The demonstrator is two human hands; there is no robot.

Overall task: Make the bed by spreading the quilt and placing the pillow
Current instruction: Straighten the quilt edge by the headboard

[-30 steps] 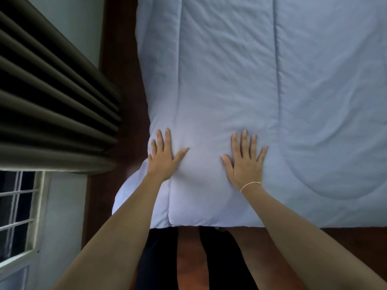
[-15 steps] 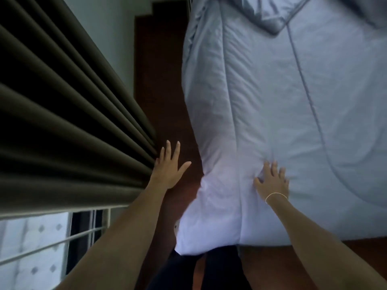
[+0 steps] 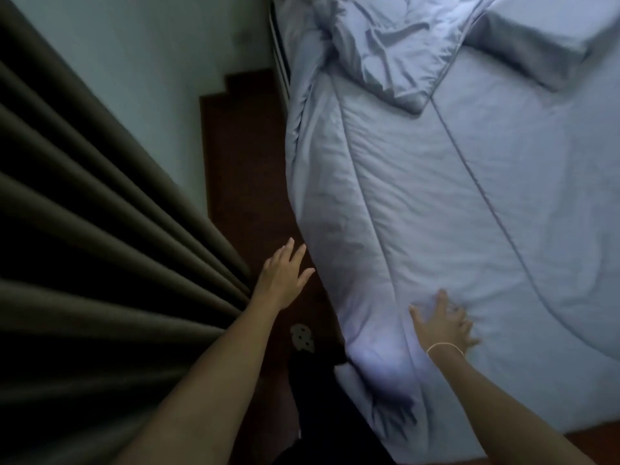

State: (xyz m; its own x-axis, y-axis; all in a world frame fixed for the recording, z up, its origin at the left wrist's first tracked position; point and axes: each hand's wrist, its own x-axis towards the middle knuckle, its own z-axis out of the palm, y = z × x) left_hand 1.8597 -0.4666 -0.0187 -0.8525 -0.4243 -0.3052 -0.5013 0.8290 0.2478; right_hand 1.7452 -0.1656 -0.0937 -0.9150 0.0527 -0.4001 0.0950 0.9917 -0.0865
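Note:
A pale blue quilt (image 3: 436, 209) lies spread along the bed, its far corner folded back and rumpled (image 3: 385, 58). A pillow (image 3: 543, 38) in the same blue lies at the far right, at the head of the bed. My right hand (image 3: 443, 325), with a thin bracelet at the wrist, rests on the quilt near its lower left corner, fingers spread and blurred. My left hand (image 3: 283, 276) hangs open in the air over the dark floor, just left of the quilt's edge, holding nothing.
A dark pleated curtain (image 3: 100, 263) fills the left side, close to my left arm. A narrow strip of dark wooden floor (image 3: 248, 182) runs between curtain, wall and bed. My dark-clothed legs (image 3: 318, 397) stand at the bed's near corner.
My left hand has come off the quilt and moved out over the floor. My right hand stays on the quilt. The view has swung up toward the head of the bed, showing the folded corner and pillow.

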